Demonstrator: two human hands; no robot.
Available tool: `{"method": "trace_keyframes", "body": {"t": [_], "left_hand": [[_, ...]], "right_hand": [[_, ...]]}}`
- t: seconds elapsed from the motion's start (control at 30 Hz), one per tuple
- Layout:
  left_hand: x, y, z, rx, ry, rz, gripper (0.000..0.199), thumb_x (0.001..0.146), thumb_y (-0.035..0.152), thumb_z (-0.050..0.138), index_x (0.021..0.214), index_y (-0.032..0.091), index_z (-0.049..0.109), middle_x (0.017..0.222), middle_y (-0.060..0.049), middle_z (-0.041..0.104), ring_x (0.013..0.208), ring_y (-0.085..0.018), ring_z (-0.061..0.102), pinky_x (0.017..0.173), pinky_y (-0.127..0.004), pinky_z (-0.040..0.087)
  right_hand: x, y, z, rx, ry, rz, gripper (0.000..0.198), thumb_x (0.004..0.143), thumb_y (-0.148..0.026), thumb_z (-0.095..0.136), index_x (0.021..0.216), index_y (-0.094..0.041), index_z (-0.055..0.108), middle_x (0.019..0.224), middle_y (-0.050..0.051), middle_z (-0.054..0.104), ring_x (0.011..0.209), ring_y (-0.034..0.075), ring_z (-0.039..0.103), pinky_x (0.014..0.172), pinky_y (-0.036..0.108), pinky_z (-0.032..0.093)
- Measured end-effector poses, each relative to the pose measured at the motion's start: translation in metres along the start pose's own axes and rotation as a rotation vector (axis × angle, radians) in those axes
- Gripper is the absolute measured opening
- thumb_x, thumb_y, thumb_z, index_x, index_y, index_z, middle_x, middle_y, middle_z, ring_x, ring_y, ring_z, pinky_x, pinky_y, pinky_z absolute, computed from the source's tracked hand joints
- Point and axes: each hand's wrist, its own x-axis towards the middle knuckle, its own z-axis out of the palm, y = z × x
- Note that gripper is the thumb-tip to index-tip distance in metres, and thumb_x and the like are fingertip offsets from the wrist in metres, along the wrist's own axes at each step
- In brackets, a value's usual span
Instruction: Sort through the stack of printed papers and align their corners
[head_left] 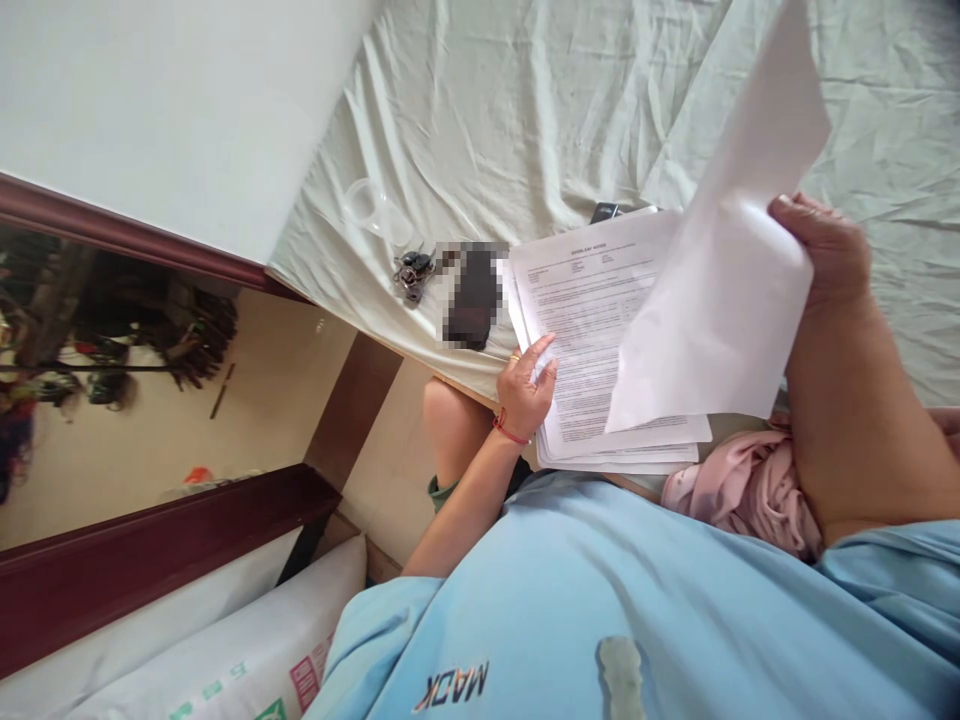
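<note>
A stack of printed paper sheets [585, 330] lies before me on the pale cloth, close to my body. My left hand [527, 388] rests at the stack's left edge, its thumb and a finger stretched over the sheets and apart; what the remaining fingers do underneath is hidden. On the other side, my right hand [829, 250] pinches a lifted sheet of paper [727, 290] by its right edge. This sheet is curled, shows a blank white face and covers the right part of the stack.
Left of the stack lie a blurred-out dark object [472, 300], a tangle of dark cords [413, 272] and a clear plastic container [373, 207]. A small black item [604, 212] pokes out behind the papers. Pink cloth [750, 490] is bunched beside my lap. The bed's edge [382, 350] drops to the floor.
</note>
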Motion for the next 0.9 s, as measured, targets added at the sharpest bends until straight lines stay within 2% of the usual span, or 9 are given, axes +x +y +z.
{"method": "trace_keyframes", "body": {"t": [0.1,0.17,0.27,0.37,0.43,0.5,0.6,0.77,0.9], "left_hand": [[-0.001,-0.001,-0.001,0.013,-0.007,0.012,0.044,0.111,0.046,0.054,0.144,0.024,0.074,0.14,-0.011,0.08,0.122,-0.026,0.076,0.112,-0.042,0.061],[-0.001,-0.001,-0.001,0.023,-0.026,0.011,0.045,0.111,0.045,0.053,0.148,0.025,0.071,0.144,-0.01,0.079,0.122,-0.026,0.076,0.111,-0.042,0.061],[-0.001,-0.001,-0.002,0.011,-0.05,0.013,0.047,0.111,0.041,0.052,0.153,0.026,0.067,0.148,-0.009,0.076,0.123,-0.026,0.075,0.112,-0.043,0.061],[0.0,0.0,-0.003,0.011,-0.059,0.019,0.048,0.11,0.035,0.05,0.155,0.025,0.065,0.152,-0.008,0.075,0.127,-0.025,0.074,0.115,-0.043,0.059],[0.0,0.001,-0.004,0.019,-0.065,0.016,0.049,0.109,0.033,0.05,0.156,0.025,0.064,0.153,-0.008,0.074,0.13,-0.025,0.073,0.117,-0.042,0.058],[0.0,0.001,-0.005,0.015,-0.07,0.011,0.05,0.109,0.032,0.05,0.157,0.025,0.062,0.154,-0.008,0.073,0.133,-0.025,0.071,0.119,-0.043,0.057],[0.001,0.002,-0.005,-0.012,-0.067,0.007,0.052,0.108,0.032,0.05,0.158,0.025,0.062,0.155,-0.009,0.072,0.135,-0.026,0.071,0.12,-0.044,0.056],[0.001,0.002,-0.004,-0.038,-0.059,-0.021,0.051,0.107,0.034,0.051,0.155,0.025,0.064,0.154,-0.008,0.073,0.137,-0.028,0.071,0.121,-0.046,0.057],[0.001,0.002,-0.004,-0.05,-0.054,-0.033,0.052,0.107,0.036,0.051,0.155,0.024,0.064,0.155,-0.009,0.072,0.139,-0.028,0.07,0.122,-0.046,0.056]], "right_hand": [[-0.001,-0.003,0.001,0.085,-0.005,0.008,0.057,0.044,-0.051,0.108,0.084,-0.024,0.078,0.073,0.0,0.065,0.076,0.024,0.071,0.081,0.044,0.067],[0.001,-0.001,0.0,0.096,-0.013,0.005,0.043,0.057,-0.043,0.104,0.083,-0.023,0.076,0.072,0.0,0.065,0.082,0.023,0.074,0.08,0.041,0.065],[0.007,0.005,-0.006,0.084,0.02,-0.024,0.013,0.089,-0.02,0.079,0.08,-0.02,0.07,0.073,-0.001,0.064,0.078,0.015,0.072,0.078,0.033,0.06],[0.013,0.012,-0.013,0.056,0.074,-0.113,0.02,0.095,-0.01,0.067,0.077,-0.018,0.067,0.074,-0.001,0.063,0.078,0.012,0.07,0.081,0.032,0.058],[0.016,0.017,-0.017,0.045,0.085,-0.185,0.022,0.091,-0.022,0.081,0.075,-0.019,0.066,0.074,0.0,0.062,0.09,0.018,0.074,0.087,0.036,0.06],[0.017,0.019,-0.019,0.031,0.075,-0.253,0.037,0.08,-0.041,0.095,0.073,-0.021,0.065,0.075,0.001,0.063,0.104,0.026,0.076,0.094,0.043,0.061],[0.016,0.02,-0.02,-0.036,0.071,-0.32,0.05,0.073,-0.06,0.099,0.07,-0.024,0.064,0.085,0.002,0.07,0.116,0.032,0.075,0.101,0.051,0.06],[0.013,0.017,-0.022,-0.142,0.07,-0.344,0.05,0.073,-0.071,0.096,0.073,-0.026,0.073,0.095,0.003,0.078,0.129,0.039,0.072,0.103,0.059,0.059],[0.013,0.017,-0.023,-0.106,0.048,-0.317,0.047,0.075,-0.069,0.095,0.079,-0.025,0.077,0.098,0.007,0.078,0.14,0.044,0.065,0.093,0.06,0.063]]}}
